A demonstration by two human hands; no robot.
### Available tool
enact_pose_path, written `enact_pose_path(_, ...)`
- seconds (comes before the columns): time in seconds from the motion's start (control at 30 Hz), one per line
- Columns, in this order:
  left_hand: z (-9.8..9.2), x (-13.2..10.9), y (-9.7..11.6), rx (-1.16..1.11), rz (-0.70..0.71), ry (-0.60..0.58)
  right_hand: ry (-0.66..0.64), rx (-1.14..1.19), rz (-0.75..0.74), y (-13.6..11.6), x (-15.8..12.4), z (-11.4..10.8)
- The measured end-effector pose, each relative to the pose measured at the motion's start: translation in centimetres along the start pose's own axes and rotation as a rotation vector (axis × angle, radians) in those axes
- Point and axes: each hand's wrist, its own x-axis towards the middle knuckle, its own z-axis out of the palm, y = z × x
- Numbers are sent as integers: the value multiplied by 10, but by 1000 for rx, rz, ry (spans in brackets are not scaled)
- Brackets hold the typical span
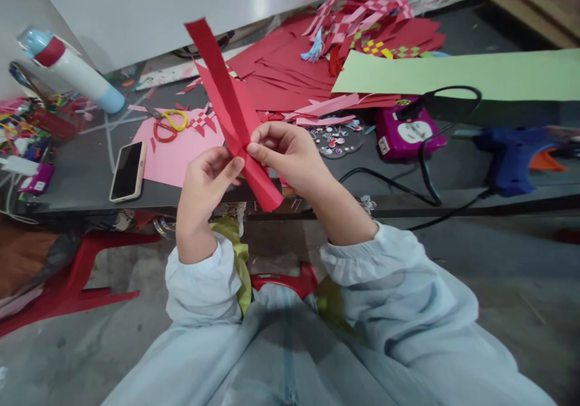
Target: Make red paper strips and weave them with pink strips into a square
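Way out left of both grips there's a white and blue bottle [72,70], leaning over in this view. Closer in, a phone [128,172] lies on the desk [88,179], just left of the left grip. Between phone and grip, a bit further from the person, a pink sheet [158,158] sits under some red and yellow scissors [170,125].

Then the left grip [203,179]: pinching the red paper [231,110] from its left side, thumb on top, other fingers mostly tucked behind. The paper's a long folded piece, held at a slant right between the two grips. Most of it sticks up past them, away from the person and leaning left, and a shorter end pokes out below, angled right, near the desk's front edge.

Right grip [290,155] is pinching the same paper from the other side, thumb and fingers closed on it, the two thumb tips pretty near each other. Beyond that grip there's a heap of red sheets [285,74]. Just right of it, a clear dish of small beads [338,143], then a purple power socket [408,131], and furthest right a blue glue gun [507,158].
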Motion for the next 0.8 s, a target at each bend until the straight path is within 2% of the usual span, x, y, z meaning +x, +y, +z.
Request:
enact_pose_path(0.2,2,-1,2,-48,4,79,-1,-85,-61,-1,2,4)
enact_pose_path(0.47,5,0,0,-94,-4,169,39,-181,17,-3,-1,4)
enact_pose_path(0.63,5,-2,1,-114,1,150,22,-159,54,-7,-2,4)
enact_pose_path(0.8,7,-4,4,-199,-74,170,27,-137,58,-5,-2,4)
